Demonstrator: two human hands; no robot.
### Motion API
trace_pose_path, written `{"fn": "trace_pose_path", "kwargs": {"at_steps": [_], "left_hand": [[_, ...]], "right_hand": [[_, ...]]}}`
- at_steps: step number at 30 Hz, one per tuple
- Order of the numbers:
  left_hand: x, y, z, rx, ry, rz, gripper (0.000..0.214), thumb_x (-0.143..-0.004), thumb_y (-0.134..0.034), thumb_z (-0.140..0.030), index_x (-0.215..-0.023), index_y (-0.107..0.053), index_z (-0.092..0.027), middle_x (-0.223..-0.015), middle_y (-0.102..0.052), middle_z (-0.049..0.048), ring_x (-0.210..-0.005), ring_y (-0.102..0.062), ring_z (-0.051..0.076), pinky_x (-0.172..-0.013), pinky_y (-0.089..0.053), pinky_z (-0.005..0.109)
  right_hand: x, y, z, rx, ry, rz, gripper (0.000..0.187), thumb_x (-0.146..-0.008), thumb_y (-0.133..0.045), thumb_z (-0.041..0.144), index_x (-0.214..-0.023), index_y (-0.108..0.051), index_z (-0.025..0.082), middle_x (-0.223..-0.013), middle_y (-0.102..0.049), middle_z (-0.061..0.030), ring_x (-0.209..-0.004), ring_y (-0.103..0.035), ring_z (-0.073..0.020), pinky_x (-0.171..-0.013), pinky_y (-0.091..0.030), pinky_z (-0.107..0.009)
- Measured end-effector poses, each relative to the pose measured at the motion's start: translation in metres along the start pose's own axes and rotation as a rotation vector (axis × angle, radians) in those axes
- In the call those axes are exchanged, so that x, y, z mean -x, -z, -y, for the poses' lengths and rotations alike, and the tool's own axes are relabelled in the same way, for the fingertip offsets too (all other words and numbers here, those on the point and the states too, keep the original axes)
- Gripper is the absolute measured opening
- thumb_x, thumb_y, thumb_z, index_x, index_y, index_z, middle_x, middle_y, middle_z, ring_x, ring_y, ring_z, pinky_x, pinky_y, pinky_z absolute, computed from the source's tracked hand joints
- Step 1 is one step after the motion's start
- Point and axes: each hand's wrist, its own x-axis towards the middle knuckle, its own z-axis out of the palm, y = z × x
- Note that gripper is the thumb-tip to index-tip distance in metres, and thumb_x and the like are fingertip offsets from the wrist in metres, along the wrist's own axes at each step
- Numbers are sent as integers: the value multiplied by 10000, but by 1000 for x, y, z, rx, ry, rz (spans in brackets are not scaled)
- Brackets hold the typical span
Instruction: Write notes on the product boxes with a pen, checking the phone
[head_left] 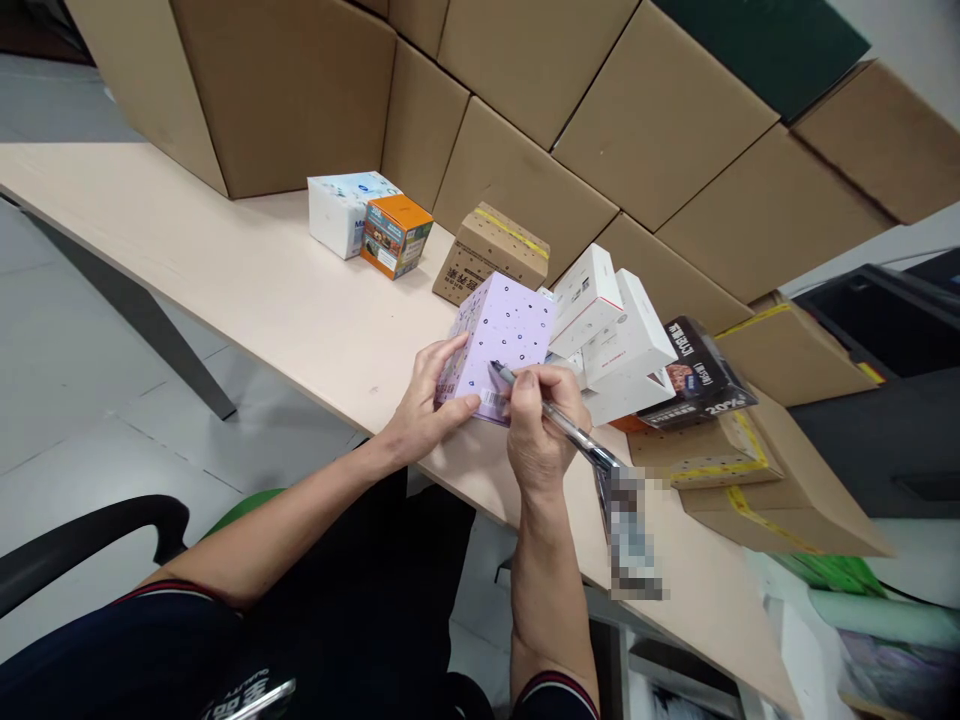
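Observation:
A lilac box (504,335) with small dark dots stands tilted on the pale wooden table (247,280). My left hand (429,405) grips its left side, thumb lying along the lower edge by a barcode label. My right hand (541,425) is closed round a pen (559,422) in a writing grip. The pen tip touches the box face just above the barcode.
Behind the lilac box lie white boxes (615,335), a dark printed packet (697,375) and flat brown cartons (757,470). Further left stand a brown box (491,250), an orange box (395,235) and a white-blue box (343,210). Large cardboard cartons (525,100) wall the back. A chair armrest (90,540) is at lower left.

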Motion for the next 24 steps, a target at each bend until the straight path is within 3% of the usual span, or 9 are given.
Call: {"fn": "trace_pose_path", "kwargs": {"at_steps": [4,7,9,12,16,20,24], "left_hand": [[-1,1,-3,31,55,3,779,-852,-709,-611,-1528,-431,-341,-1519,-368,107,-1438,-367,386,-1213,-339,624],[-1,1,-6,36,59,-4,770,-843,-713,-614,-1512,-448,-341,-1508,-387,105,-1440,-359,386,-1221,-318,637],[-1,1,-7,34,66,-8,765,-841,-714,-615,-1506,-455,-340,-1502,-396,104,-1442,-353,387,-1229,-299,646],[-1,0,-7,34,80,-12,785,-830,-718,-628,-1509,-452,-336,-1503,-386,107,-1442,-350,393,-1235,-282,658],[-1,-1,-4,52,83,-12,806,-825,-720,-635,-1518,-435,-337,-1512,-363,113,-1440,-362,391,-1225,-307,655],[-1,0,-2,58,82,0,799,-830,-726,-619,-1519,-430,-343,-1516,-355,113,-1450,-348,391,-1216,-331,651],[-1,1,-2,43,63,-6,784,-837,-722,-622,-1515,-437,-349,-1500,-377,110,-1453,-339,391,-1213,-340,643]], "right_hand": [[2,12,-7,-99,-20,-160,213,-988,-569,429,-935,-598,225,-679,-598,60,-476,-532,-89,-489,-438,-240],[8,41,-21,123,-20,-207,218,-999,-560,418,-1009,-633,214,-758,-626,27,-524,-559,-104,-543,-466,-266],[13,63,-32,376,-23,-64,223,-993,-580,397,-1017,-685,202,-877,-689,-30,-704,-647,-159,-694,-522,-318],[20,85,-44,744,-53,320,270,-1008,-498,268,-1143,-714,175,-1057,-707,-114,-978,-658,-248,-867,-507,-375],[19,80,-49,1096,-191,663,426,-960,-371,69,-1238,-681,157,-1091,-658,-151,-1028,-583,-284,-873,-450,-372],[13,66,-50,1179,-275,796,424,-965,-345,72,-1222,-674,145,-1130,-632,-168,-1017,-541,-287,-866,-421,-371],[21,82,-47,1069,-275,712,493,-1021,-327,207,-1471,-528,202,-1215,-622,-162,-1093,-542,-305,-931,-442,-413]]}}
